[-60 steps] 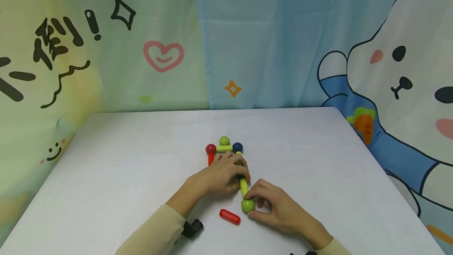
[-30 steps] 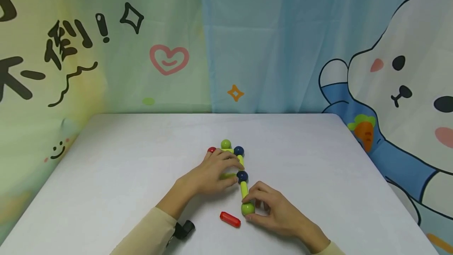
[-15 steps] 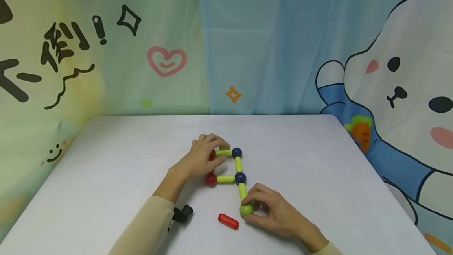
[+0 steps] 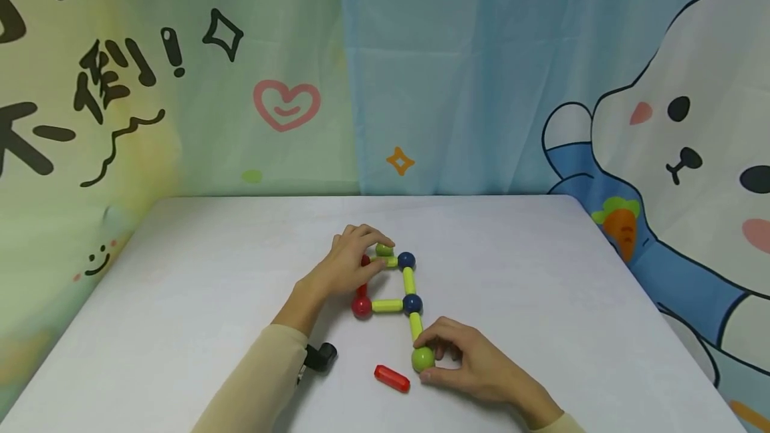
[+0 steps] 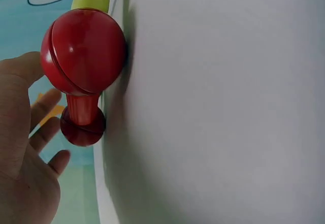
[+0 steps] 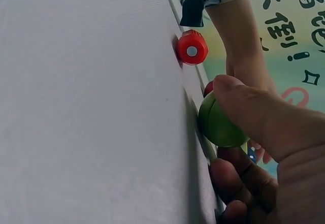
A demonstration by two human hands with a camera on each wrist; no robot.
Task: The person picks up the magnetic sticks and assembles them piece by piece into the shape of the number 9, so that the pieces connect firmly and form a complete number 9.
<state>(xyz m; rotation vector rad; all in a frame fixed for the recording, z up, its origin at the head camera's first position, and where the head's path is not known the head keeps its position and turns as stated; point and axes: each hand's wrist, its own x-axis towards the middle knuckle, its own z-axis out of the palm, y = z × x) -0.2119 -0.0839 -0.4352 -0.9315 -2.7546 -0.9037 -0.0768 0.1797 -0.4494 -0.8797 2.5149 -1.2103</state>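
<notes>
A figure of toy building balls and rods lies on the table. Its square has blue balls (image 4: pixel 412 304) on the right, red balls (image 4: pixel 361 307) on the left and yellow-green rods (image 4: pixel 387 305). My left hand (image 4: pixel 345 262) reaches over the far red ball. Its thumb and index finger are about the far green ball (image 4: pixel 383 250), which they partly cover. My right hand (image 4: pixel 475 359) pinches the near green ball (image 6: pixel 221 122) between thumb and fingers, at the end of a rod running from the near blue ball. In the left wrist view, a red ball (image 5: pixel 84 51) hides the left thumb's tip.
A loose red rod (image 4: pixel 392 378) with a silvery end lies left of the near green ball. A black wrist camera (image 4: pixel 321 357) sits on the left sleeve. The white table (image 4: pixel 511 252) ends at a printed curtain (image 4: pixel 451 72).
My left hand has moved from the near blue ball and lower rod to the far green ball, uncovering the square. My right hand stays on the near green ball.
</notes>
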